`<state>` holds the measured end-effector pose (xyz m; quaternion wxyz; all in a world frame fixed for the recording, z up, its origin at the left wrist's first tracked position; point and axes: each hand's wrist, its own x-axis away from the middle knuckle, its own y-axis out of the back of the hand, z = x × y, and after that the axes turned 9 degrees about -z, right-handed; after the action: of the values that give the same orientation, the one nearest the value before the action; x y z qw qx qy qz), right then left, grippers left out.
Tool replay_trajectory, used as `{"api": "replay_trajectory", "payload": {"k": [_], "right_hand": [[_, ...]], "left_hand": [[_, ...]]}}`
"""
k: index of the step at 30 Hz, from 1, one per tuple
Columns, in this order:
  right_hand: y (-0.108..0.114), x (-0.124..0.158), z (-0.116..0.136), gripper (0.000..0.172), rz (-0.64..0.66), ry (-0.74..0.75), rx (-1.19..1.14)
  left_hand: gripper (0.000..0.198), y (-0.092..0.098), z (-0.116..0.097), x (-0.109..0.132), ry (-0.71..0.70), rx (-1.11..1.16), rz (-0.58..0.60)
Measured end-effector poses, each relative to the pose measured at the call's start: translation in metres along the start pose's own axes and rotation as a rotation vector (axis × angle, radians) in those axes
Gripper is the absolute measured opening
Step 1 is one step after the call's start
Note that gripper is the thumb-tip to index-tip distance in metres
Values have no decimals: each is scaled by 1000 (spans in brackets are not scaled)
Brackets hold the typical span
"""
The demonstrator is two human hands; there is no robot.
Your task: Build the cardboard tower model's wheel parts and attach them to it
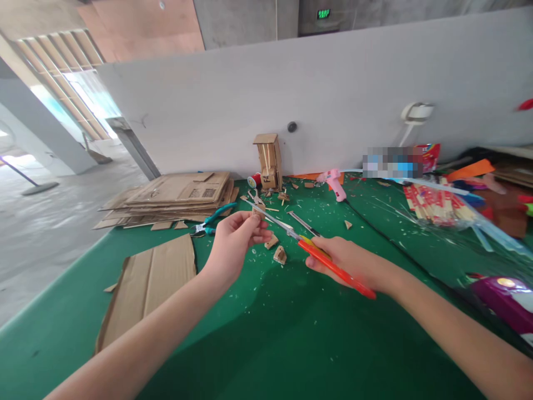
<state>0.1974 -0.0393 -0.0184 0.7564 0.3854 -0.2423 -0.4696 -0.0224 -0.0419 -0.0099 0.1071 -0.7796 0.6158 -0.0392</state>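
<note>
My right hand [343, 255] grips scissors [333, 268] with red and yellow handles, their blades reaching left towards my other hand. A small cardboard piece [259, 213] is pinched in the fingertips of my left hand [237, 239], right by the blade tips. Whether the blades touch it I cannot tell. Just below lie two small cut cardboard pieces [280, 255]. A utility knife [305, 224] rests behind the scissors. Teal-handled pliers [213, 220] lie left of my left hand.
Stacked cardboard sheets [175, 194] and a loose cardboard sheet [154, 278] lie left. A cardboard tower [268, 161] stands against the white partition [333, 100], beside a red spool [254, 180]. Right are a pink glue gun [335, 183] with black cord, and plastic packs [433, 205].
</note>
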Motion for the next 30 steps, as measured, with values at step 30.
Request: {"api": "replay_trajectory", "payload": {"k": [30], "right_hand": [[-8,-3,-4,44,-12,59,64]], "left_hand": [[19,4,-12,2,-119,-133,34]]}}
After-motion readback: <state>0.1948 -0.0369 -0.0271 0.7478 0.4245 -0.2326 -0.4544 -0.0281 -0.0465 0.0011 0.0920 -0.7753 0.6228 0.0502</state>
